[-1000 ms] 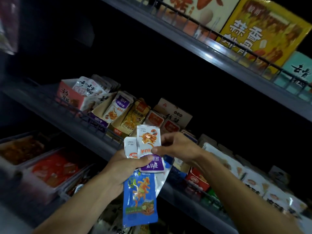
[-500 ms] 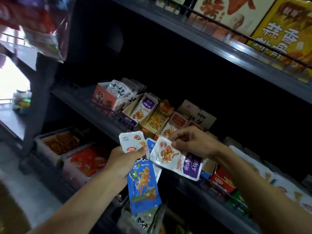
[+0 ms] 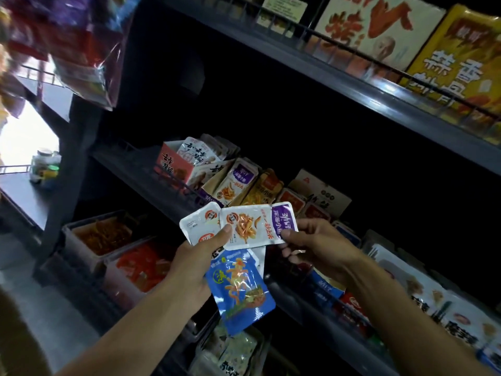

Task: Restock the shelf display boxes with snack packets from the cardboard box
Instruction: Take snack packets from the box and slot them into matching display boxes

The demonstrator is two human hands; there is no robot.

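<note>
A small fan of snack packets is held in front of dark shop shelving: the left hand (image 3: 189,270) is curled round a blue packet (image 3: 240,289) and a white packet (image 3: 199,226), with its thumb pressed on a white-and-purple packet (image 3: 257,226) lying sideways across them. That packet's purple end is pinched by the thumb and fingers of the right hand (image 3: 317,248). Just behind the hands, open display boxes (image 3: 173,165) filled with upright packets are lined along the middle shelf (image 3: 141,177).
</note>
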